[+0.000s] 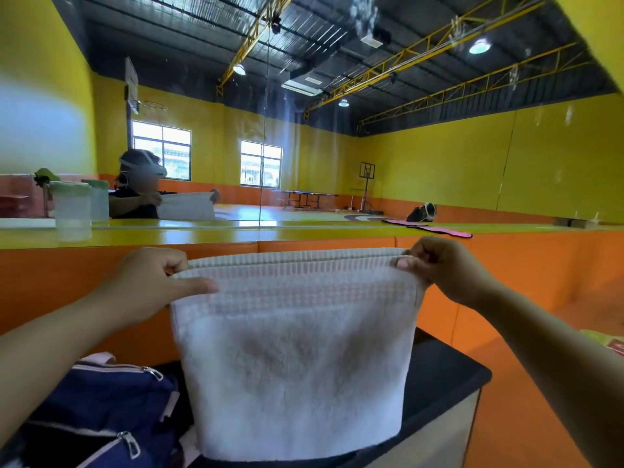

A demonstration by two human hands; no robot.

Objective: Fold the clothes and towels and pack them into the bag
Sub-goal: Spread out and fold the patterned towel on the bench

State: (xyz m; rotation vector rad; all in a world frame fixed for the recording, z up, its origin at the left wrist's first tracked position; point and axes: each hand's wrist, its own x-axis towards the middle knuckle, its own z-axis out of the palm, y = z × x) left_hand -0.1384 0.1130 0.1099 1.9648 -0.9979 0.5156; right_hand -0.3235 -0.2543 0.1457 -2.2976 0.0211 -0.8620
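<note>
1. We are pinching the white towel's (293, 359) top corners, left hand (148, 282) and right hand (439, 268) each gripping one.
2. It is hanging doubled above the black table (445, 369), right of the blue bag (101, 400).

L grip (148, 282) & R grip (439, 268) held up apart, both pinching.

One white waffle-weave towel (293, 359). Two bare hands: left hand (148, 282), right hand (439, 268). One navy blue zipped fabric bag (101, 400). One black-topped table (445, 373). One translucent plastic jug with green lid (72, 211). Two bright rectangular windows (161, 148). Three round ceiling lamps (479, 47). Two basketball hoops (367, 170). One flat pink mat (439, 230).
</note>
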